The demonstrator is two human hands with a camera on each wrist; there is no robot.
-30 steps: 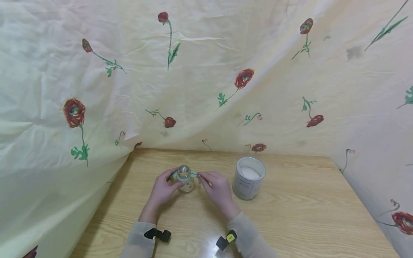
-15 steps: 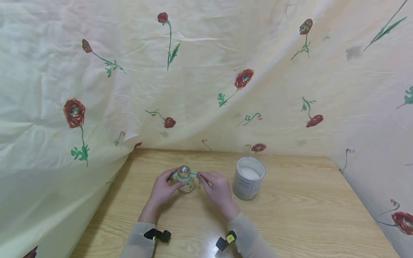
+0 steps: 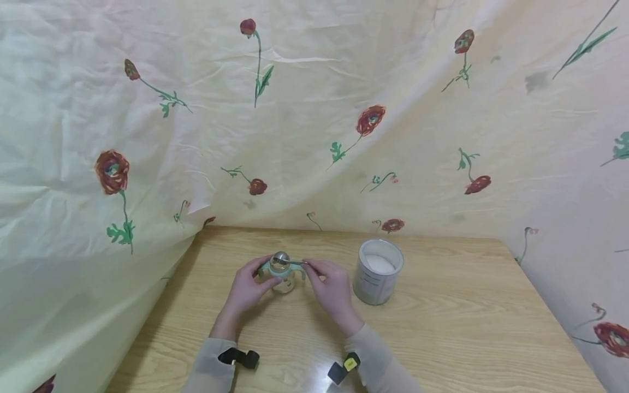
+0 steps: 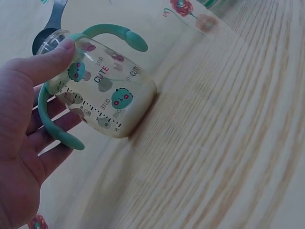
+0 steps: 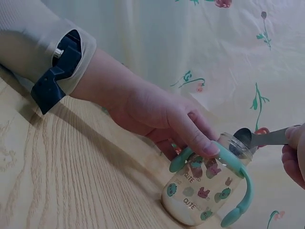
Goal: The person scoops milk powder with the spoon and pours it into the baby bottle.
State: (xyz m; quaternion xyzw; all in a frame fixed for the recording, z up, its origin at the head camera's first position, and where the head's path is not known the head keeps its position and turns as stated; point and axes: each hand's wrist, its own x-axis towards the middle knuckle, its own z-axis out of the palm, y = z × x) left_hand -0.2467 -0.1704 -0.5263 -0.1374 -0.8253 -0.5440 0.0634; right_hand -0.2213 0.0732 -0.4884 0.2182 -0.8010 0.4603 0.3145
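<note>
A clear baby bottle [image 4: 102,98] with mint-green handles and printed cartoon faces stands upright on the table. My left hand [image 3: 249,285] holds it near the neck, thumb on the collar and fingers behind a handle [image 4: 59,131]. A metal measuring spoon [image 5: 271,137] is pinched by its handle in my right hand [image 3: 330,288]. The spoon's bowl [image 5: 243,138] is at the bottle's uncapped mouth [image 5: 237,145], tipped towards the inside in the right wrist view. Pale contents [image 5: 178,210] show low in the bottle. Most of my right hand is outside the right wrist view.
A grey-white can [image 3: 374,286], uncovered and holding white powder [image 3: 379,264], stands right of my right hand. The wooden table [image 3: 452,311] reaches back to a hanging floral cloth [image 3: 304,136].
The measuring spoon's handle has risen and turned slightly at the bottle's mouth, with the right fingers moving a little. Left hand, bottle and can keep their places.
</note>
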